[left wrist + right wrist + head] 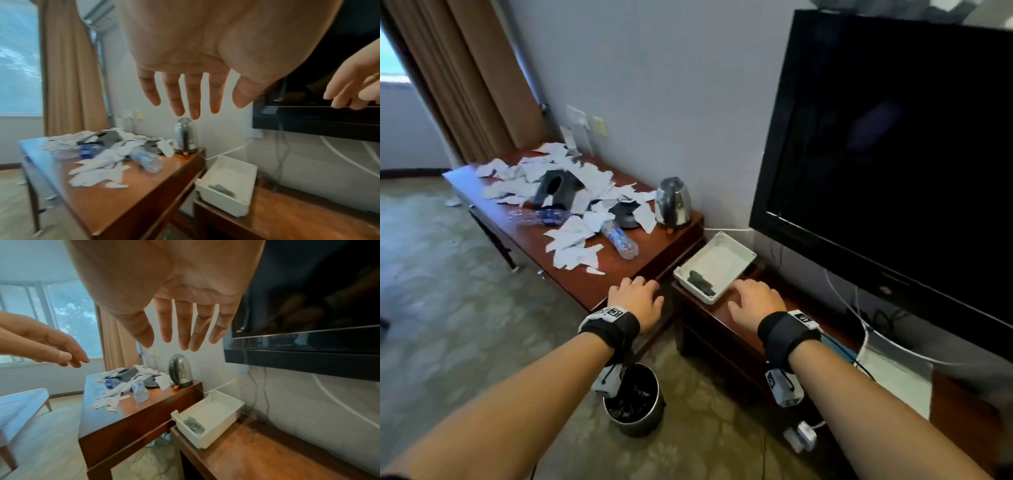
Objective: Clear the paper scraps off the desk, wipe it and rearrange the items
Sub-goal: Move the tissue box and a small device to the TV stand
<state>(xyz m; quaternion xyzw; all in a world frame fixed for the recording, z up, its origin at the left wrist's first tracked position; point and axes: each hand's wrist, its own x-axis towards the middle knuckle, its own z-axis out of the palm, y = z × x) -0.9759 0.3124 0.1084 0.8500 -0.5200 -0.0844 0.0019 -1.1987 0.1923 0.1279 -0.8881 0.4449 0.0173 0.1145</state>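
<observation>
White paper scraps [571,236] [98,172] [111,400] litter the brown wooden desk [619,270]. Among them lie a black tissue box [556,188], two clear plastic bottles [619,240] [541,216] and a black kettle base [627,216]; a steel kettle [674,202] [186,136] [180,371] stands at the desk's right end. My left hand [637,296] [185,91] hovers over the desk's near corner, fingers straight, empty. My right hand [755,298] [185,331] hovers over the lower stand, just right of a white tray [743,255] [230,400], also empty.
A dark cloth [701,282] lies in the tray. A large black TV [893,154] fills the right, with white cables [866,329] below it. A round bin [635,402] with a black liner stands on the carpet under my left wrist. A curtain [472,85] hangs at the far left.
</observation>
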